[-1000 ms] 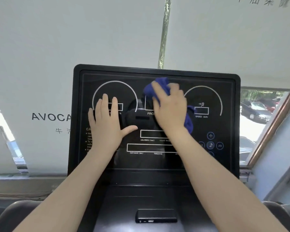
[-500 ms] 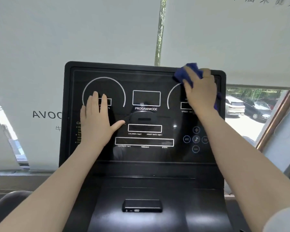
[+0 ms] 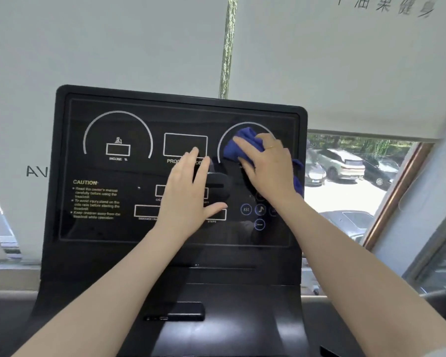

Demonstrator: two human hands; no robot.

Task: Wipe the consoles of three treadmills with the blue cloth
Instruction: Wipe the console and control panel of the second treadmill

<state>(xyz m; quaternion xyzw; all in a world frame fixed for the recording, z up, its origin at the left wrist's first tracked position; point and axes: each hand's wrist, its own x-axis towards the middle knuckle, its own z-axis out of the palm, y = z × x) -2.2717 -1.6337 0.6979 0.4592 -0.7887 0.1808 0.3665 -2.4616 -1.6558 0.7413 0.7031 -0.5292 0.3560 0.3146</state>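
Blue cloth (image 3: pixel 245 145) bunched under right hand (image 3: pixel 268 171) fingers, pressed on console (image 3: pixel 62 228), mostly hidden, speed label covered | left hand (image 3: pixel 188 194) fingers straight, flat on panel centre, covering PROGRAM/MODE lettering and readout boxes | caution text blurred

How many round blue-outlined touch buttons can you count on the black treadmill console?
3 clearly: the skip-back button, the music-note button beside it, and the minus button below. The right hand with the blue cloth may hide more.
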